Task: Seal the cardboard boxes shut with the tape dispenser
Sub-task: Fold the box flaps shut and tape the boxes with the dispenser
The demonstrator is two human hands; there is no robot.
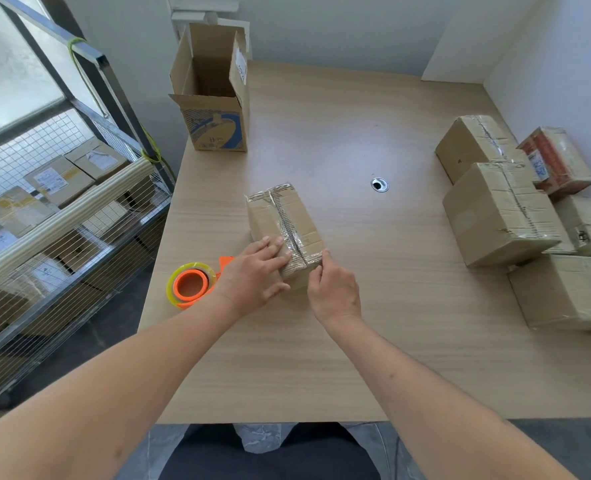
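Small brown cardboard box [283, 225] with shiny clear tape along its top seam, lying mid light-wood bench [339, 341]. Probably light and stiff, tape slick; best held by the cardboard sides. Left hand [252, 271] flat, fingers straight, pressing the near end; right hand [334, 289] curled, pinching the near corner. One orange tape dispenser [192, 284] just left. One open printed carton [212, 95] behind. About six taped boxes [498, 213] stacked right.

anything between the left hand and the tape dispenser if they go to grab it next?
Nothing visible. The tape dispenser sits on the table right beside the left hand, which rests with straight fingers on the small box. Only the wrist overlaps the dispenser's edge in view.
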